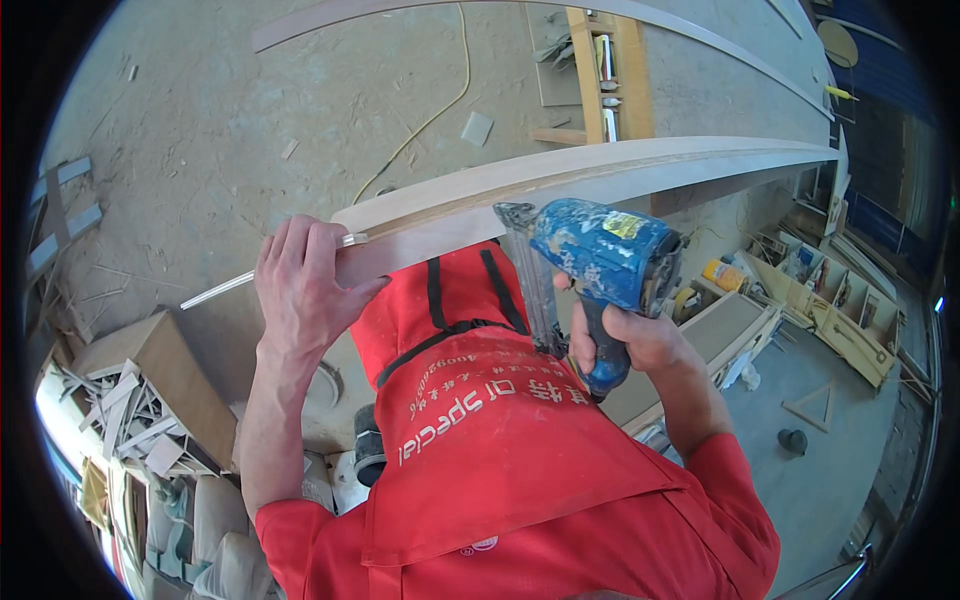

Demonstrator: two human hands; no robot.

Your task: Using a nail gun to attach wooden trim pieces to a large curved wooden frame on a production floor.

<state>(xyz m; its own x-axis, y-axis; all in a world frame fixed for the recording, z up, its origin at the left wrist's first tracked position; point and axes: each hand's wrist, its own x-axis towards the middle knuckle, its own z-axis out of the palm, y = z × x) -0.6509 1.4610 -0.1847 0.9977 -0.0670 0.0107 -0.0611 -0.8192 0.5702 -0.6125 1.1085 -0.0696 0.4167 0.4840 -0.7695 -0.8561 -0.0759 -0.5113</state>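
Nearest, the red apron (pixel 520 430) fills the lower middle, its far part running up to the long pale board (pixel 590 165), so the room between body and wood is narrow. Just right of the middle stands the blue nail gun (pixel 595 240), its slim nose in front of the board's near face; whether the two touch cannot be told. The right grip (pixel 648 340) is wrapped around the gun's handle, fingers curled in front of it. The left grip (pixel 300 285) is clasped over the board's left end, thumb against the near face, and a thin white strip (pixel 220 290) passes through at the fingers, one tip sticking out leftward, the other by the board's corner. From there the board stretches off to the right, its layered edge showing. A wooden box (pixel 190 390) crammed with offcuts (pixel 125 415) narrows the space left of the forearm; on the right, tool trays (pixel 855 350) stand near a patch of open floor. Beyond the board, the dusty floor (pixel 200 150) lies broadly open, crossed by a yellow hose (pixel 440 110), with a wooden rack (pixel 632 80) farther out and a long curved strip (pixel 350 12) at the top.
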